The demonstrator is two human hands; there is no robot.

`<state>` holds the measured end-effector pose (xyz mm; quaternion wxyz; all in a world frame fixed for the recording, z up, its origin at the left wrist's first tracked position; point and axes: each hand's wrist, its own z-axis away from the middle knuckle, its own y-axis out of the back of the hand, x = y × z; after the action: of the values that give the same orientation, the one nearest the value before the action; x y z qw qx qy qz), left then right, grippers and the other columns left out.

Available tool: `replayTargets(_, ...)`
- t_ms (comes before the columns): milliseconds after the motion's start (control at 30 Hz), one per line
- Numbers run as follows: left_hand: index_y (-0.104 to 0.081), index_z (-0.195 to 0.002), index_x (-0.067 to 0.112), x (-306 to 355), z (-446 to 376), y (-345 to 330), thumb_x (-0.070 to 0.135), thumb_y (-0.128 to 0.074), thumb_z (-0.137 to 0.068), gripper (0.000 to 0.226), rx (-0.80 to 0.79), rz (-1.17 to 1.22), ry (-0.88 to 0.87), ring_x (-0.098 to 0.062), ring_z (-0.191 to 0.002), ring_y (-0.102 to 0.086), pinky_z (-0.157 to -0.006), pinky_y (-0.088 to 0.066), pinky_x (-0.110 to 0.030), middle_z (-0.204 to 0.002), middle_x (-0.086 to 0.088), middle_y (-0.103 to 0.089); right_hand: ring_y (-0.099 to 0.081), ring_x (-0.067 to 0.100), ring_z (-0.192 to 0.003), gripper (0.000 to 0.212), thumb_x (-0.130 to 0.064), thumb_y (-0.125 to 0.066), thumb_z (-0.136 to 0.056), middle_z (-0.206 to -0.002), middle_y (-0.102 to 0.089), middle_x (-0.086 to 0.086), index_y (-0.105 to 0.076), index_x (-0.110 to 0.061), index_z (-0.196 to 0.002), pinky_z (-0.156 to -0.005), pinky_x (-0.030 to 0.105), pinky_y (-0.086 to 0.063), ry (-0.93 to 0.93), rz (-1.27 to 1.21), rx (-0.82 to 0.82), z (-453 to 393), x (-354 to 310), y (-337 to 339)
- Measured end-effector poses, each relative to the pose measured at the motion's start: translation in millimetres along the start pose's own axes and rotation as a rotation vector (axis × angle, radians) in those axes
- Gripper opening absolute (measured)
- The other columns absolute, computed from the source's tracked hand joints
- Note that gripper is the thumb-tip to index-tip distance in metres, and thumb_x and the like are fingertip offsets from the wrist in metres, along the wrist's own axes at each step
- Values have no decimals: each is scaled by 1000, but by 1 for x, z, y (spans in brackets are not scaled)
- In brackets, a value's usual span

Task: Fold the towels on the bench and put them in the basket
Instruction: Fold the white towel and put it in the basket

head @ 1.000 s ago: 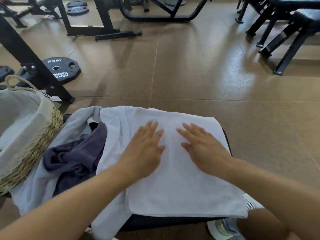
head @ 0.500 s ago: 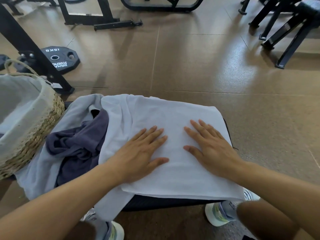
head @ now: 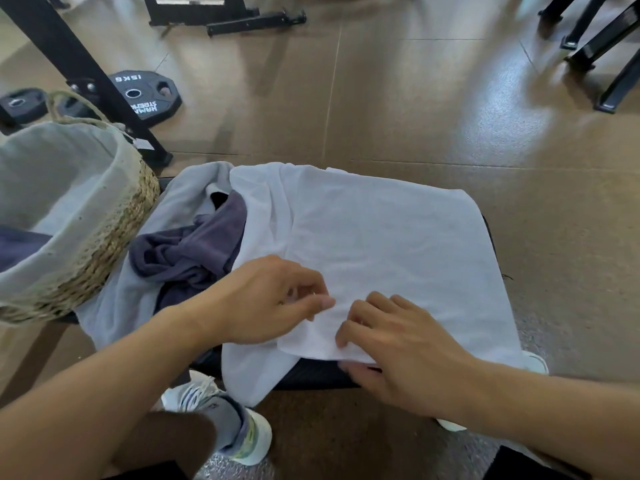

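writing: I read "15KG" on the floor weight plate (head: 143, 97) | white towel (head: 381, 244) flat, plain, long axis along tabletop (head: 311, 374), covering its right end | left hand (head: 266, 299) and right hand (head: 401, 344) each pinch its near edge | basket (head: 104, 216) at left end

bright daylight, floor (head: 502, 109) glare, wide-angle edge distortion, slight blur

Left hand (head: 273, 299) and right hand (head: 398, 344) close together, fingers curled and pinching, forearms angling in from below.
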<state>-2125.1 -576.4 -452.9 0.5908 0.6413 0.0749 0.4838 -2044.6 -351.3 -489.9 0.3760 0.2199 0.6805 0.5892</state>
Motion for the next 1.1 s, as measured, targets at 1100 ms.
replayTargets(1100, -75, -94, 26, 12, -23, 7, 50, -62, -93, 27, 149, 460, 72, -29, -84, -65, -83, -51, -52, -88, -3, -74, -67, 7, -87, 16, -39, -77, -87, -97, -69, -21, -68, -35, -99, -67, 14, -51, -340, -597, 467, -28, 21, 34)
